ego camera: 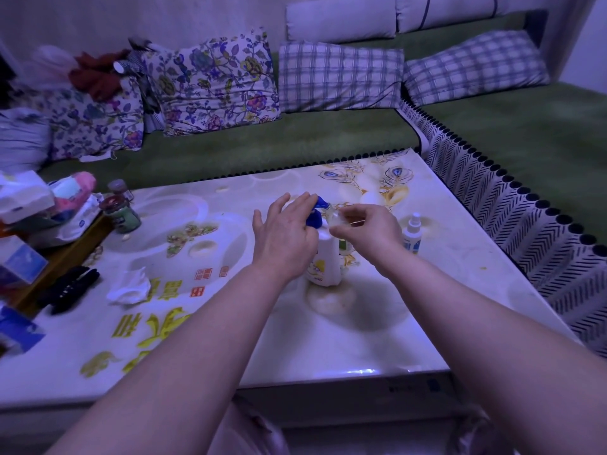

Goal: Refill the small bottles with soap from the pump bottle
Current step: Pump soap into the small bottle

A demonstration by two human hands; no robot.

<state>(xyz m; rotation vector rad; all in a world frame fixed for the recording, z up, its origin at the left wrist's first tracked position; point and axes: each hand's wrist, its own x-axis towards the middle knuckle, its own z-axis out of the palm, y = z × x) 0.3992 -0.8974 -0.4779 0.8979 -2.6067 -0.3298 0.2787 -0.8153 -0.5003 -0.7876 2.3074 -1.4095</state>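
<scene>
A white pump bottle (323, 261) with a blue pump head (318, 213) stands upright in the middle of the table (394, 307). My left hand (285, 234) lies over the pump head with its fingers straight. My right hand (364, 229) pinches a small clear bottle (335, 217) and holds it at the pump's spout. A small white spray bottle (413, 236) stands just right of my right hand. Something small and green (343, 246) shows behind the pump bottle, mostly hidden.
Two jars (123, 211), tissue packs (23, 195), boxes and a dark remote-like object (69, 289) crowd the table's left side. A crumpled tissue (129, 287) lies left of centre. A green sofa with cushions (341, 77) wraps the far and right sides.
</scene>
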